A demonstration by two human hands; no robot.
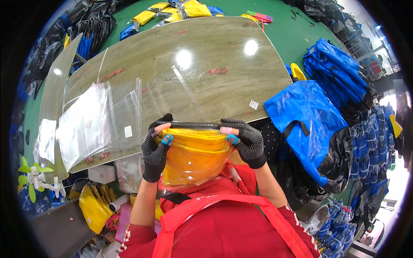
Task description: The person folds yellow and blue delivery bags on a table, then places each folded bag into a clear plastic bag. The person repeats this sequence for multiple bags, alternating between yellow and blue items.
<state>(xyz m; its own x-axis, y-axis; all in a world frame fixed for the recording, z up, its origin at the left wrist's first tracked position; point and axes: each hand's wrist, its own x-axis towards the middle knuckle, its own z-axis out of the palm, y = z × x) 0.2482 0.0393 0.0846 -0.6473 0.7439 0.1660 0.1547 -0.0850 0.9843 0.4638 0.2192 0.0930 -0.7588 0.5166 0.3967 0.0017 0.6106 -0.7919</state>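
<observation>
Between my two hands is a folded yellow bag [193, 161] inside a clear plastic sleeve, with a black strip along its top edge. My left hand [155, 150], in a dark dotted glove, grips the upper left corner with thumb and fingers. My right hand [247, 142], gloved alike, pinches the upper right corner. Both thumbs show blue wrapping at the tips. The package hangs close to my red apron [215, 210], at the near edge of the wood-patterned table [223, 51].
Clear plastic sleeves [86, 124] lie in a stack on the table's left. At right, blue and black bags [305, 124] are piled against the table. Packed yellow bundles [144, 17] lie on the green floor beyond. A small green fan [33, 177] stands at the lower left.
</observation>
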